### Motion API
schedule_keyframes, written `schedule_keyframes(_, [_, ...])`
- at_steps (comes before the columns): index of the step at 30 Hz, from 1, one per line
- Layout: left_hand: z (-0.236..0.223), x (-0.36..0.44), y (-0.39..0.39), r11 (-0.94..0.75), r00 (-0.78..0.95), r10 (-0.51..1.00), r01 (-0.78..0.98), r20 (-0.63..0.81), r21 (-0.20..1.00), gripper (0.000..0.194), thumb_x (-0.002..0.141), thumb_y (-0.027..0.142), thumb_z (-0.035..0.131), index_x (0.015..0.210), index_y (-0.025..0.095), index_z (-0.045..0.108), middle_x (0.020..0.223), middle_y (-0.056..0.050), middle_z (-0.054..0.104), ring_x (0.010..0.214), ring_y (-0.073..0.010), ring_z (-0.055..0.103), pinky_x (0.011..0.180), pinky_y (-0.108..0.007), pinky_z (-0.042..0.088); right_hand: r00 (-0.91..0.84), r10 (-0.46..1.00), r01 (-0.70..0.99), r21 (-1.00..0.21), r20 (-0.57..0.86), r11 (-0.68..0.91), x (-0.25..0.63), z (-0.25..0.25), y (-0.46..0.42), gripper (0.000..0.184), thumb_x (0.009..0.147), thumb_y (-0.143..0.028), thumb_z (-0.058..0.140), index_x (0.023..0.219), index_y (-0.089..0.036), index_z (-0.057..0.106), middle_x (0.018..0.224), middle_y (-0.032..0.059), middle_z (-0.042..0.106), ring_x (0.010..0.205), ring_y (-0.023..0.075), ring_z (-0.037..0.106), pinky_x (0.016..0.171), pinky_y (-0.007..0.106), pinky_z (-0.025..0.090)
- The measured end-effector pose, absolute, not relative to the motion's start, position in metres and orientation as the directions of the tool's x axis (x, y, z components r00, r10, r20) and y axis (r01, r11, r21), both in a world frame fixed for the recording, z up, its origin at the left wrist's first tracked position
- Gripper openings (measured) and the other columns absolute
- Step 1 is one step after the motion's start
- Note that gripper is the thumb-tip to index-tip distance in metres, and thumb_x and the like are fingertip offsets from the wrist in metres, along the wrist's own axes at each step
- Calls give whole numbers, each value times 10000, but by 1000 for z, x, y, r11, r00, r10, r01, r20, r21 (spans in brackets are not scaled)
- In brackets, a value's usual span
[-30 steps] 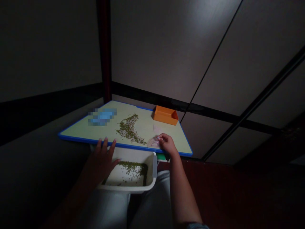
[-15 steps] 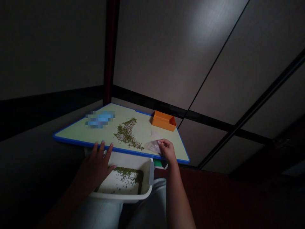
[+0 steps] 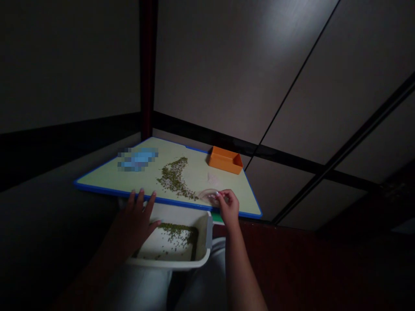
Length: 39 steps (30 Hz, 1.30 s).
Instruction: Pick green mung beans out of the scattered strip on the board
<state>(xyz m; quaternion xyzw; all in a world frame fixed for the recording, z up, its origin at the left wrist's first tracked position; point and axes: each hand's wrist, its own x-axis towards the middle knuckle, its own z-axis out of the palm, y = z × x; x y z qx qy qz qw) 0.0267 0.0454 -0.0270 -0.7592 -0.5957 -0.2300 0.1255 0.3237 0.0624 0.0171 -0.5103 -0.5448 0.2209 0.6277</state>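
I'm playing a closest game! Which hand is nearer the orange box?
Right. The right hand is in front of the orange box; the left hand is farther to its left, at the board's edge.

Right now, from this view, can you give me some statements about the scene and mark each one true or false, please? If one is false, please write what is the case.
1. The right hand holds a clear piece. True.
2. The left hand grips the orange tray. False: it is apart from that tray, over the white tray.
3. The board carries a curved line of beans. True.
4. The white tray is without beans. False: more beans lie in it.
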Motion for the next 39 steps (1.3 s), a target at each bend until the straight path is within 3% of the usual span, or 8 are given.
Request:
schedule_keyframes(2, [-26, 25, 44, -267, 199, 847, 961, 493, 71, 677, 871, 408, 521, 1479, 132, 408, 1562, -302, 394, 1492, -493, 288, 1043, -633, 449, 353, 746, 388, -814, 565, 433, 319, 13, 46, 212, 843, -395, 654, 739, -217, 604, 780, 39, 664, 802, 201, 609, 779, 336, 490])
schedule_keyframes(5, [-27, 23, 44, -287, 221, 838, 956, 499, 58, 670, 890, 425, 480, 1481, 118, 398, 1566, -309, 380, 1502, -495, 263, 1058, -640, 435, 184, 658, 563, -627, 730, 538, 312, 8, 23, 127, 920, -280, 587, 821, -227, 646, 911, 75, 759, 921, 223, 693, 918, 406, 492])
schedule_keyframes(9, [-34, 19, 48, -309, 246, 813, 951, 527, 33, 722, 882, 480, 471, 1492, 107, 371, 1576, -313, 360, 1510, -504, 231, 1067, -661, 421, -36, 609, 662, -438, 792, 608, 305, 8, 10, 130, 939, -186, 559, 913, -243, 673, 966, 65, 799, 918, 206, 749, 1059, 475, 435])
schedule_keyframes(12, [-42, 15, 50, -314, 266, 790, 949, 552, -7, 737, 894, 514, 424, 1503, 104, 352, 1565, -320, 369, 1516, -501, 217, 1060, -648, 431, -141, 601, 665, -374, 787, 646, 305, 10, 11, 170, 937, -147, 544, 918, -251, 677, 965, 46, 805, 901, 195, 765, 1105, 498, 406])
schedule_keyframes(16, [-48, 11, 50, -283, 259, 785, 958, 562, -47, 742, 892, 560, 401, 1504, 141, 367, 1577, -288, 381, 1502, -484, 272, 1031, -638, 454, -170, 595, 637, -374, 785, 675, 308, 15, 15, 243, 930, -90, 502, 934, -266, 670, 989, 23, 805, 920, 186, 768, 1126, 503, 395])
schedule_keyframes(24, [-44, 8, 47, -207, 262, 797, 965, 544, -161, 748, 872, 576, 455, 1505, 185, 380, 1530, -264, 472, 1419, -469, 431, 989, -601, 495, -198, 622, 558, -435, 757, 707, 313, 33, 20, 152, 958, -172, 587, 914, -290, 673, 1000, 26, 803, 910, 202, 770, 1059, 470, 501])
schedule_keyframes(28, [-48, 8, 48, -214, 269, 784, 963, 559, -163, 804, 876, 635, 416, 1510, 145, 361, 1532, -291, 453, 1465, -458, 370, 1015, -599, 489, -116, 581, 534, -443, 805, 720, 315, 37, 13, 209, 953, -152, 573, 1037, -316, 672, 1034, 34, 800, 937, 226, 769, 1038, 503, 531])
schedule_keyframes(39, [-40, 10, 47, -238, 286, 803, 958, 523, -159, 792, 891, 605, 413, 1527, 142, 319, 1553, -308, 407, 1476, -491, 328, 995, -624, 492, -237, 594, 573, -383, 768, 724, 316, 19, 22, 149, 969, -178, 560, 905, -267, 661, 972, 25, 804, 901, 174, 764, 1026, 416, 525])
